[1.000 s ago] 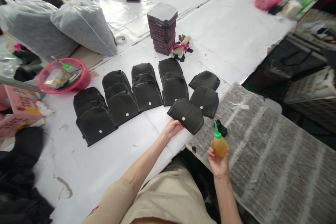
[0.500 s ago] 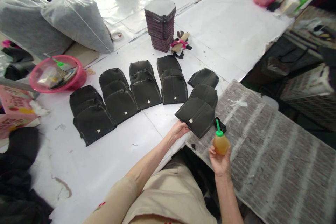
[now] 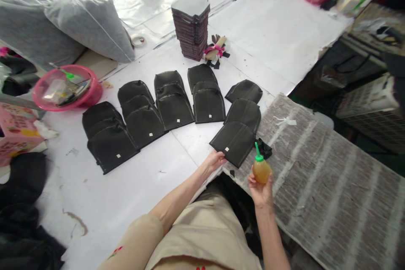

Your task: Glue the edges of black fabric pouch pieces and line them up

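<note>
My left hand [image 3: 215, 160] pinches the lower left corner of the front black piece [image 3: 233, 141] in the right-hand group. That piece bears a small white tag and overlaps another black piece [image 3: 243, 112], with a third [image 3: 246, 91] behind. In my right hand [image 3: 261, 190] is a round bottle of amber liquid [image 3: 262, 171], its green nozzle pointing up, just right of the front piece's lower edge. Further left, several overlapping groups of black pieces [image 3: 175, 109] lie in an arc on the white table [image 3: 164, 202].
A tall stack of dark red pieces [image 3: 190, 33] stands behind the arc, beside a pink-tied bundle [image 3: 215, 49]. Pink basket [image 3: 98, 93] and grey-white bags [image 3: 91, 25] sit at left. A grey striped board [image 3: 332, 177] extends at right, with a black scrap [image 3: 264, 148] on it.
My right hand has moved slightly left with the bottle, nearer the front black piece. That piece has shifted slightly down and left at my left hand. The whole view has shifted a little.
</note>
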Demonstrator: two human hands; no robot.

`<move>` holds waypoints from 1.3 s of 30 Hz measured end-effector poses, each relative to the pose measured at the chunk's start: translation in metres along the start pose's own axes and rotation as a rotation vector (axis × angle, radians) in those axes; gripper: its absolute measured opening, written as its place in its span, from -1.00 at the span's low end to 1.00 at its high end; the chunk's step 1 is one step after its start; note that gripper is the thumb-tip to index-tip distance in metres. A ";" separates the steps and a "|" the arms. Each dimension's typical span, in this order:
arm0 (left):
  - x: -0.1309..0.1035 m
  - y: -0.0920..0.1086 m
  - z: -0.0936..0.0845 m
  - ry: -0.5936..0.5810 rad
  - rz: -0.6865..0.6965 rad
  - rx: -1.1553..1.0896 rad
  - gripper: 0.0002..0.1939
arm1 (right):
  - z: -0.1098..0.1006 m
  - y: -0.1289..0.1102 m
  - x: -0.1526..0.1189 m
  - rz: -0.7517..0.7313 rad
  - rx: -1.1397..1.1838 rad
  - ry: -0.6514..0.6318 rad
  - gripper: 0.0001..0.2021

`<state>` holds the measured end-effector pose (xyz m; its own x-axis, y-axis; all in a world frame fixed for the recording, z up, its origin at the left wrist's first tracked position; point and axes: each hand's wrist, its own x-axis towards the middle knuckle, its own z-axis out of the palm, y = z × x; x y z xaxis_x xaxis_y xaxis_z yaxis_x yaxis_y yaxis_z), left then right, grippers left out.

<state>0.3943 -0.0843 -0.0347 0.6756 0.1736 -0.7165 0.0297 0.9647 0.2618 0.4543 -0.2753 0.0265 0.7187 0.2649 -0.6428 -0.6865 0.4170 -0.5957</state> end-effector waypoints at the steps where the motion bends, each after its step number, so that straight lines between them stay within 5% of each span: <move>1: 0.000 0.000 -0.001 0.011 -0.001 0.007 -0.69 | 0.000 0.001 0.000 0.000 0.004 -0.001 -0.35; 12: -0.015 -0.015 -0.037 0.089 -0.008 0.347 -0.77 | 0.011 0.015 0.001 0.042 -0.065 -0.077 -0.42; 15: -0.037 -0.016 -0.059 0.058 0.040 0.554 -0.72 | 0.016 0.026 0.003 0.080 -0.114 -0.126 -0.41; 18: -0.066 -0.009 -0.093 0.151 0.140 0.777 -0.65 | 0.025 0.041 0.005 0.123 -0.155 -0.155 -0.42; 24: -0.143 0.017 -0.190 0.590 0.576 1.016 -0.89 | 0.050 0.078 0.000 0.246 -0.266 -0.236 -0.47; 28: -0.207 0.037 -0.258 0.935 0.736 0.958 -0.84 | 0.067 0.108 -0.006 0.332 -0.358 -0.355 -0.39; 35: -0.338 0.064 -0.375 1.678 0.621 1.050 -0.71 | 0.086 0.158 -0.034 0.418 -0.508 -0.481 -0.30; 39: -0.390 0.074 -0.425 2.004 0.489 0.975 -0.58 | 0.086 0.174 -0.045 0.427 -0.572 -0.485 -0.23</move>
<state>-0.1795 0.0034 -0.0109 -0.5925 0.7960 0.1241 0.7956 0.5540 0.2453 0.3114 -0.1398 -0.0067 0.2643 0.6958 -0.6679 -0.7647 -0.2708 -0.5847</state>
